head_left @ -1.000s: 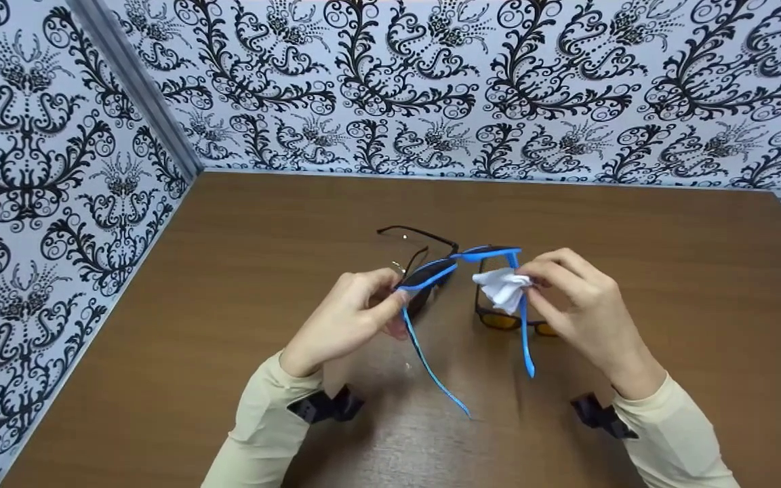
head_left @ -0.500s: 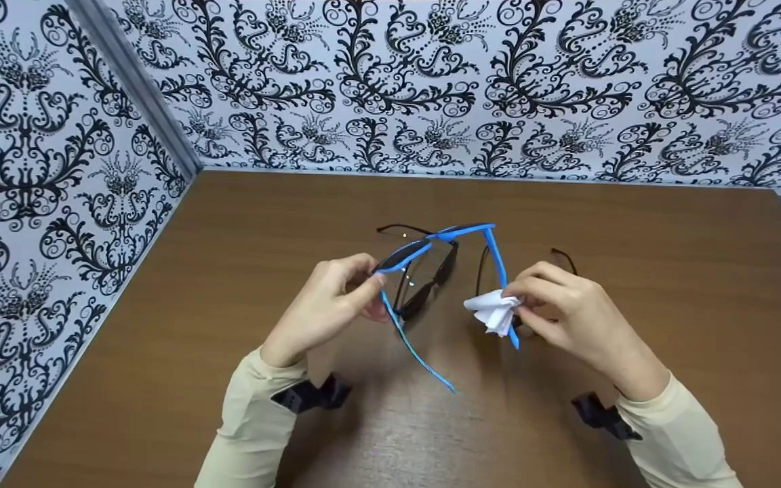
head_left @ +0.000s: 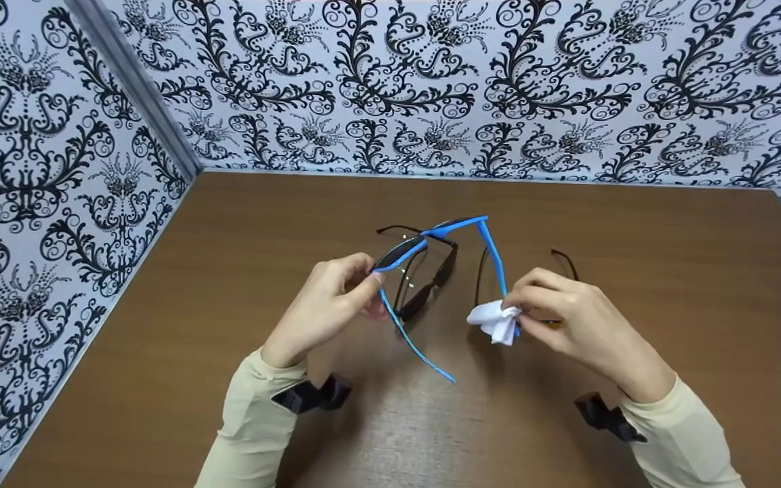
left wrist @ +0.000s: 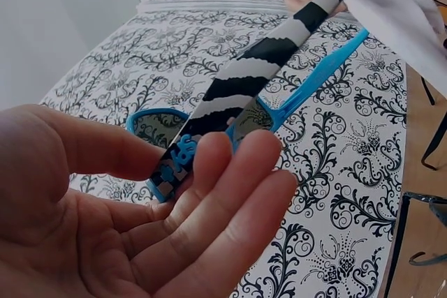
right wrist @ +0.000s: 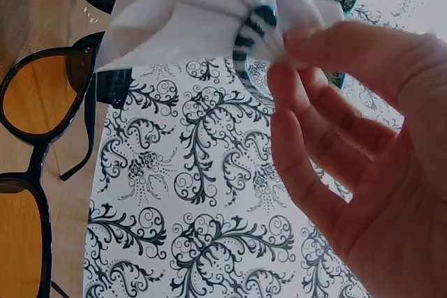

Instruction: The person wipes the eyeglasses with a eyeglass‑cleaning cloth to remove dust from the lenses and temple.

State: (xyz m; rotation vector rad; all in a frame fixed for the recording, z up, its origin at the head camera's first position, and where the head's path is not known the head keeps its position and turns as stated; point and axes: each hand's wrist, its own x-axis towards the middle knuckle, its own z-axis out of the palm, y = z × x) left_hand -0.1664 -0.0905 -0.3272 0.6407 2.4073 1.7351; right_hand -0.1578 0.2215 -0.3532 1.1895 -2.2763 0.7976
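Blue-framed sunglasses [head_left: 455,228] with dark lenses hang above the table, temples unfolded. My left hand [head_left: 326,301] pinches them at one hinge corner between thumb and fingers. In the left wrist view that temple [left wrist: 244,75] shows zebra stripes on its outer side. My right hand [head_left: 577,322] pinches a bunched white cloth [head_left: 495,320] around the end of the other temple. Through the right wrist view, the cloth [right wrist: 188,19] fans out from the thumb and fingertips, with a striped temple tip [right wrist: 248,40] beside it. The cloth hides part of that temple.
Dark sunglasses [head_left: 424,291] lie on the brown table [head_left: 282,224] beneath the blue pair. Glasses with orange lenses [right wrist: 38,95] lie under my right hand, mostly hidden in the head view. Patterned walls [head_left: 431,88] bound the table at the back and left.
The blue sunglasses and my left hand have shifted left, and their far end has risen. My right hand has slid the cloth down the temple toward its tip.
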